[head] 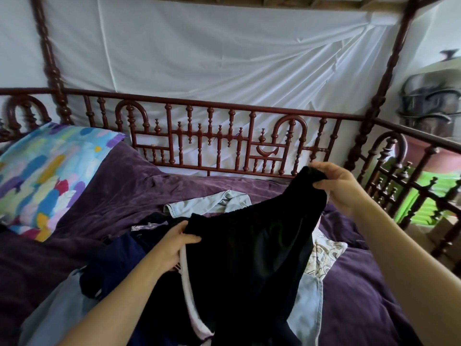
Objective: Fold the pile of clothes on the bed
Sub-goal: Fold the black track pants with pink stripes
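Two hands, left (pixel 172 245), right (pixel 341 186), gripping one black garment (pixel 249 245), one pillow (pixel 47 176)

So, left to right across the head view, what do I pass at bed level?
First the colourful pillow → left hand gripping the black garment's lower corner → black garment → right hand pinching its raised corner → carved side rail.

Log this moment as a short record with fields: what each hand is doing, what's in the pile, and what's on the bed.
left hand: grips one corner of the black garment, low
right hand: pinches the other corner, held higher
garment state: spread between the hands, not yet folded
pile beneath: navy piece, light denim piece, patterned cream cloth
bed: purple cover, multicoloured pillow at the left
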`<action>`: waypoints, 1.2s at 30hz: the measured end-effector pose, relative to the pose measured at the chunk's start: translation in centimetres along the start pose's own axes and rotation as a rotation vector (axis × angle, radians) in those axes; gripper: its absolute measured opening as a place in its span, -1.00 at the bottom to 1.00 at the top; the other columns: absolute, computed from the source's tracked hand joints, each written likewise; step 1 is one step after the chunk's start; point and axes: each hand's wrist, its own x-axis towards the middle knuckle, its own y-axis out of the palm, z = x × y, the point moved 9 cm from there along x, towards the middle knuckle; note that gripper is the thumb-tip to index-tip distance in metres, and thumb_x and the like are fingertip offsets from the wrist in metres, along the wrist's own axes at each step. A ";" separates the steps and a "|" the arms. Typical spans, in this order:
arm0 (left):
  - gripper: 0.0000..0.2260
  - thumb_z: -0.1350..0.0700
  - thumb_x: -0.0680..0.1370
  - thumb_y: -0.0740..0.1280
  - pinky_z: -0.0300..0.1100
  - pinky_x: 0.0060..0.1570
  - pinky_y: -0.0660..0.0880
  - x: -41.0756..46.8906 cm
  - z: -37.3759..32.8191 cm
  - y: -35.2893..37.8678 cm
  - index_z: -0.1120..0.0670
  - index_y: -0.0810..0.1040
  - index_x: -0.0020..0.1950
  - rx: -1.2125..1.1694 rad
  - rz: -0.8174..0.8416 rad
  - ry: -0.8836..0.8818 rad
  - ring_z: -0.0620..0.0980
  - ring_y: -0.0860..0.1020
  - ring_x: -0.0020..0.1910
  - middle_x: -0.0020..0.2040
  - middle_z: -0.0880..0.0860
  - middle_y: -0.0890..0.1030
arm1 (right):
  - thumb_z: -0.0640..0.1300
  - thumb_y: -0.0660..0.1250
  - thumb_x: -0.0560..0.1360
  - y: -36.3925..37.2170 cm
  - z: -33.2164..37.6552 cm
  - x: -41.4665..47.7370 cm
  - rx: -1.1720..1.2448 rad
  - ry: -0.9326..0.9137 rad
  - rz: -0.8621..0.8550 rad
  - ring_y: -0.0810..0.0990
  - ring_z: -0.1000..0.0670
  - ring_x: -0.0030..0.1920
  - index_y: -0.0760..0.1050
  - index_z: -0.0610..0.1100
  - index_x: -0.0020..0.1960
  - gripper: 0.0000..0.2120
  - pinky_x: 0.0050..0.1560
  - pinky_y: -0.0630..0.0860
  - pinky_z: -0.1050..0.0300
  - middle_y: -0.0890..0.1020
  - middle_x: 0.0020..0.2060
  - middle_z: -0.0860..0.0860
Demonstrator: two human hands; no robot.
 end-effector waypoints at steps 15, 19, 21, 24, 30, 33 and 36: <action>-0.91 0.16 0.49 0.39 -0.30 -0.30 0.33 -1.2 -9.4 6.0 0.17 0.55 -0.13 0.820 -0.264 0.255 -0.02 0.52 -0.16 -0.25 0.00 0.54 | -0.26 0.28 0.46 -10.4 -6.1 0.5 -0.887 0.283 -0.359 0.56 -0.21 -0.03 0.55 -0.19 0.05 -0.82 -0.11 0.40 0.08 0.57 -0.10 -0.20; -0.79 -0.04 0.56 0.26 -0.16 -0.30 0.32 -2.4 -14.4 13.5 0.10 0.43 -0.11 1.225 -0.388 0.439 0.08 0.55 -0.10 -0.23 0.00 0.49 | -0.21 0.25 0.53 -16.7 -0.6 0.0 -0.644 0.205 -0.560 0.53 -0.18 -0.04 0.50 -0.30 0.15 -0.75 0.00 0.43 -0.03 0.55 -0.06 -0.22; -0.72 -0.03 0.59 0.22 -0.09 -0.13 0.44 -2.4 -15.8 17.8 0.17 0.48 0.10 1.184 -0.318 0.476 0.13 0.56 0.01 -0.08 0.09 0.57 | -0.19 0.27 0.52 -20.3 2.6 -0.5 -0.657 0.183 -0.631 0.53 -0.25 0.11 0.48 -0.29 0.24 -0.68 0.12 0.43 -0.03 0.56 0.08 -0.28; -0.83 0.07 0.60 0.22 -0.20 -0.30 0.49 -3.5 -17.5 23.9 0.16 0.49 -0.03 0.830 -0.144 0.527 0.00 0.57 -0.34 -0.32 0.06 0.54 | -0.14 0.26 0.52 -25.7 7.2 -2.6 -0.694 0.176 -0.755 0.52 -0.28 0.15 0.46 -0.28 0.25 -0.65 0.15 0.43 -0.05 0.55 0.13 -0.30; -0.87 0.14 0.59 0.24 -0.35 -0.60 0.32 -8.6 -21.7 35.0 0.07 0.49 -0.15 0.359 0.103 0.639 -0.14 0.44 -0.65 -0.59 -0.08 0.48 | 0.01 0.11 0.32 -36.4 17.9 -5.7 -0.399 -0.092 -1.011 0.50 -0.04 -0.17 0.46 -0.10 -0.11 -0.73 -0.24 0.54 0.04 0.55 -0.22 -0.10; -0.87 0.14 0.59 0.24 -0.31 -0.55 0.36 -11.3 -24.6 37.1 0.05 0.51 -0.15 0.296 0.114 0.751 -0.12 0.47 -0.60 -0.43 0.00 0.53 | -0.03 0.06 0.34 -36.1 25.1 -8.6 -0.320 -0.273 -1.124 0.43 0.03 -0.08 0.52 -0.14 -0.02 -0.64 -0.05 0.37 0.12 0.48 -0.29 0.06; -0.89 0.09 0.59 0.24 -0.16 -0.31 0.43 -12.5 -26.2 36.5 -0.02 0.52 -0.11 0.284 0.062 0.823 -0.08 0.50 -0.41 -0.29 0.01 0.54 | -0.13 0.08 0.53 -33.8 30.0 -9.9 -0.345 -0.431 -1.119 0.48 0.02 0.08 0.43 -0.24 0.26 -0.63 0.15 0.37 0.14 0.58 0.10 -0.10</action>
